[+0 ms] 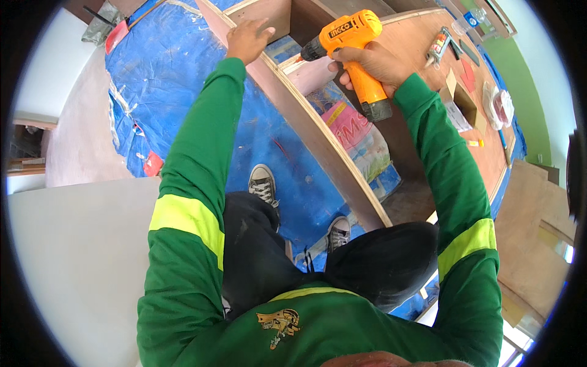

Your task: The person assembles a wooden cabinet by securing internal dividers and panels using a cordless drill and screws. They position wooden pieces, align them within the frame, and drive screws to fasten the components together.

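Observation:
My right hand (376,66) is closed around the grip of an orange cordless drill (364,29) with a black chuck and a black battery base. The drill points left, its tip close above the plywood edge of an open wooden cabinet frame (333,144). Across from the tip, my left hand (247,41) rests at the top of the frame's long board, thumb and fingers apart, holding nothing. Between the frame's boards lies a pink and white printed sack (358,134).
Blue sheeting (165,79) covers the floor around my shoes. On the wide plywood panel (416,37) at right lie a sealant tube (438,48), an open cardboard box (457,110), red sandpaper (468,74) and a plastic bag (498,105). A red dustpan (116,37) is at far left.

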A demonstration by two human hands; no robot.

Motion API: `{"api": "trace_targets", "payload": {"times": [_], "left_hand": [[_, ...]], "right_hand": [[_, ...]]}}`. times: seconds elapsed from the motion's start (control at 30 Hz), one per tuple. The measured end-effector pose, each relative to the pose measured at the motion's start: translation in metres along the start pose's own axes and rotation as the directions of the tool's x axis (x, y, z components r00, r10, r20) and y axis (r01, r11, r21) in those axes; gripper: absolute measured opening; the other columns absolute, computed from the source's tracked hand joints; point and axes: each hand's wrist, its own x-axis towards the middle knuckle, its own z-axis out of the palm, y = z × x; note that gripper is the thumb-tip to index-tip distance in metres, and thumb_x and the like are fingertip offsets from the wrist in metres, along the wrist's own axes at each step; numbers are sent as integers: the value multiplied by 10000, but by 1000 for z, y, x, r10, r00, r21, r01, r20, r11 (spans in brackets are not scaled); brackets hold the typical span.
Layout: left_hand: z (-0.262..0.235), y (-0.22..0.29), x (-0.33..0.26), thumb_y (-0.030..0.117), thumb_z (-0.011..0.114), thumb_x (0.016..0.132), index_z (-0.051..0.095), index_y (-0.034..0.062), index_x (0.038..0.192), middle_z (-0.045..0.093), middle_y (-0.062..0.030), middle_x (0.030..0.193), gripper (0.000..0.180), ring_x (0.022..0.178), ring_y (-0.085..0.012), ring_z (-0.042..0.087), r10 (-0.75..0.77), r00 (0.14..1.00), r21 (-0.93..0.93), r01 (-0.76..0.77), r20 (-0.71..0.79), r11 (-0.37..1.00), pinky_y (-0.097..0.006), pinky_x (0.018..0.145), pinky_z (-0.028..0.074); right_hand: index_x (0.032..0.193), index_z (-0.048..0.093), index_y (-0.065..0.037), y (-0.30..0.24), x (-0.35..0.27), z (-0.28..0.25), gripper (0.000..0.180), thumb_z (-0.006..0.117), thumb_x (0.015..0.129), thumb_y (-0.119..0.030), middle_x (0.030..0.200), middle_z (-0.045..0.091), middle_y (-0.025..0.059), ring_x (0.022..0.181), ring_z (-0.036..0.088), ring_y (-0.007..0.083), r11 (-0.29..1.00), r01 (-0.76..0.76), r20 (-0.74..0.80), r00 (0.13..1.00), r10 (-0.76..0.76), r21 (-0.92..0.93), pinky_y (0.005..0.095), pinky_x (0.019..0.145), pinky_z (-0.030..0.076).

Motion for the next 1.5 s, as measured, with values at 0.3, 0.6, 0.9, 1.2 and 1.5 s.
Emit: {"api": "trace_targets", "payload": {"times": [0.3,0.6,0.9,1.2,1.5], "left_hand": [[62,2,-29,521,508,1082,811,244,1246,685,14,1431,442,1532,-318,413,-39,994,30,36,106,999,-597,1314,104],[53,-2,-29,520,530,1069,801,264,1281,686,17,1438,429,1528,-333,406,-1,981,-20,5,194,1000,-609,1302,82],[59,-7,-28,504,566,1041,816,270,1256,687,-13,1437,404,1527,-307,402,-5,988,13,3,155,1000,-580,1309,97],[71,-13,-25,505,549,1059,801,325,1275,681,49,1458,378,1527,-289,412,34,989,26,-38,140,999,-619,1295,91],[73,0,-26,477,558,1047,823,305,1230,690,39,1438,364,1520,-291,419,16,993,-57,-9,119,998,-597,1301,101]], "right_hand": [[1305,624,9,0,26,1,450,764,972,-259,1017,761,95,634,682,120,995,-45,-26,999,43,-91,276,609,622],[1331,625,-25,-2,34,-2,451,765,973,-259,1012,764,79,639,687,113,990,-90,-6,996,89,-105,267,601,616],[1272,650,-21,-14,43,-6,402,756,964,-255,977,764,84,657,694,113,942,-190,-11,981,194,-275,283,607,623],[1198,666,-38,-30,59,-18,351,741,955,-279,938,756,60,653,683,100,860,-188,21,974,225,-475,273,599,604],[1214,663,-32,-4,39,-13,334,732,971,-250,945,752,76,642,671,123,927,-219,-83,976,203,-303,298,597,599]]}}
